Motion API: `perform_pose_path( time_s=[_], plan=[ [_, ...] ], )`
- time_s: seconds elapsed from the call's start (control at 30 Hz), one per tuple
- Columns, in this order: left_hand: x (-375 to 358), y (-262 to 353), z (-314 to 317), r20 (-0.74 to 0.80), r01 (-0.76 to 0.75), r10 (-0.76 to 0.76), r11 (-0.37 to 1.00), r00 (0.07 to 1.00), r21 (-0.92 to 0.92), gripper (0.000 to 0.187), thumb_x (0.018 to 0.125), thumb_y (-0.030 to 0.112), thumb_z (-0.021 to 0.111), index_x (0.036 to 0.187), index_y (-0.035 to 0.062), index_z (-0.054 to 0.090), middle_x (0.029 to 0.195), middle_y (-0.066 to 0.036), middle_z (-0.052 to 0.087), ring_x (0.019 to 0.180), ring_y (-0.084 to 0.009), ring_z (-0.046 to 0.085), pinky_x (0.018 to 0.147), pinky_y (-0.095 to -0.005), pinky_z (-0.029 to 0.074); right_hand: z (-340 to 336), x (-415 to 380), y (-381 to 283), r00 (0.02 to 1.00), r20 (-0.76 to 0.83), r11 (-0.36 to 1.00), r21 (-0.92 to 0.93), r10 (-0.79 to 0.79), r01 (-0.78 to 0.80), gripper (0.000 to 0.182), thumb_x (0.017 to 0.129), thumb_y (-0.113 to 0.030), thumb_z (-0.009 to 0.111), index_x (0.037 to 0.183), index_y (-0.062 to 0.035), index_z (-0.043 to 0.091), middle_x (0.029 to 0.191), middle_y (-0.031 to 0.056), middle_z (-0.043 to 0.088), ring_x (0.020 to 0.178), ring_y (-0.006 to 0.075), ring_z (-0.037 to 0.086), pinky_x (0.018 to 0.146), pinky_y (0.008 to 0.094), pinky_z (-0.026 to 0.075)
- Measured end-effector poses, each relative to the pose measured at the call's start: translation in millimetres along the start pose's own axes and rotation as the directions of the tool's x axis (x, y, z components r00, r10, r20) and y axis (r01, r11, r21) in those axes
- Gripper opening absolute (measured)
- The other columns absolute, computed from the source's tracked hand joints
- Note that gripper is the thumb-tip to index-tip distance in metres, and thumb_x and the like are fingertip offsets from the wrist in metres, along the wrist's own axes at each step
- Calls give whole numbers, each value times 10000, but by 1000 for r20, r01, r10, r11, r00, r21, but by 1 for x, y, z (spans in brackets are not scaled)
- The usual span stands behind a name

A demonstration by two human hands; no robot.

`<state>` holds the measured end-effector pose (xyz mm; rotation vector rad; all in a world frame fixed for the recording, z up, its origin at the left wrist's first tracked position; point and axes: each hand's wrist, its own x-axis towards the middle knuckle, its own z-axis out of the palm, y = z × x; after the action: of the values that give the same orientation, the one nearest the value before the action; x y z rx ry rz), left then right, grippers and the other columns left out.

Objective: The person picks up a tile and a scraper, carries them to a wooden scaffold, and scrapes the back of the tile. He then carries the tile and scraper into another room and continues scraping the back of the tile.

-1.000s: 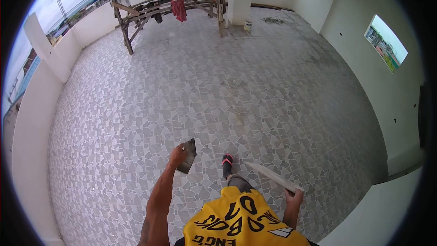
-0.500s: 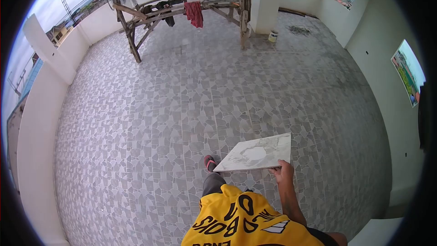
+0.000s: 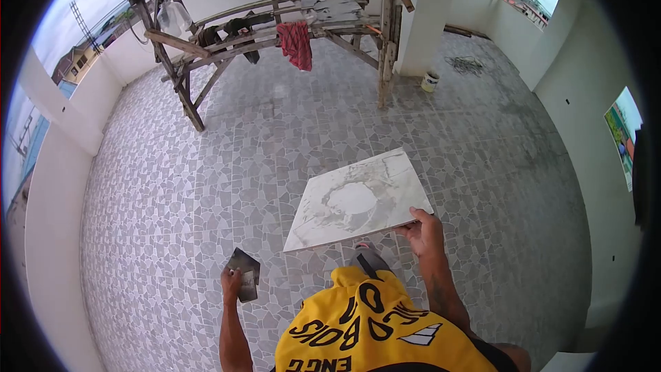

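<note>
My right hand (image 3: 421,231) grips the near right corner of a large white tile (image 3: 310,215), thumb on top and fingers beneath. Grey marble veining runs over the tile, around a pale round patch in its middle. It is held up in front of my body, slightly tilted. Lower left, my left hand (image 3: 233,281) is closed on what looks like a flat, dark trowel (image 3: 246,262) with a greyish lower part. The left fingers partly cover it, so its handle is hard to make out. The trowel is apart from the tile.
Stone-patterned tiles cover the floor (image 3: 227,186). Ahead stands a wooden scaffold (image 3: 189,96) with a red cloth (image 3: 295,45) draped over it. A bucket (image 3: 429,82) sits by the white pillar (image 3: 425,21), near a pile of thin rods (image 3: 465,65). Low white walls border both sides.
My left hand has come into view at lower left with the trowel. The tile has moved forward and left, showing more of its face. My view has shifted, and the scaffold appears nearer.
</note>
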<state>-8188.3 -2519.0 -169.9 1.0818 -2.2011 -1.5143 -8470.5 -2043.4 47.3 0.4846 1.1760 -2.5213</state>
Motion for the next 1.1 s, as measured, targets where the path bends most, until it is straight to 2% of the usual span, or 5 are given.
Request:
perform_pose_path(
  time_s=[0.2,0.27,0.67,0.93,1.1],
  plan=[
    [192,91,45,-74,25,-18,995,997,99,255,856,92,539,1044,-65,612,826,-160,675,612,-189,616,547,-339,481,114,190,-38,994,107,995,-95,9,1,421,838,-58,569,1188,147,457,1080,248,581,943,355,647,793,495,581],
    [216,71,95,-151,98,-132,972,980,-214,230,852,71,558,1041,-44,622,840,-114,679,654,-161,621,565,-322,490,165,272,-66,981,195,990,-132,-21,48,417,831,-62,581,1177,142,467,1061,244,590,918,350,655,776,496,585],
    [330,145,274,77,575,-579,815,812,66,278,819,118,605,1049,-36,634,841,-107,673,702,-146,602,620,-316,477,385,652,-185,968,226,994,38,-105,99,439,847,-85,606,1217,102,463,1125,241,566,1044,386,599,881,568,529],
    [631,220,294,19,367,-368,930,930,35,280,800,130,612,1015,-49,632,816,-107,665,685,-142,578,603,-326,458,504,873,-223,969,158,974,151,-192,168,482,862,-76,601,1271,91,408,1214,247,496,1141,391,534,932,597,488],
    [870,412,296,-92,-5,4,1000,996,-13,251,919,159,560,1045,-56,597,905,-102,662,767,-127,581,654,-293,465,541,999,-247,971,89,969,136,-221,208,425,876,-72,579,1237,88,422,1212,239,490,1126,383,539,941,590,486]
  ],
)
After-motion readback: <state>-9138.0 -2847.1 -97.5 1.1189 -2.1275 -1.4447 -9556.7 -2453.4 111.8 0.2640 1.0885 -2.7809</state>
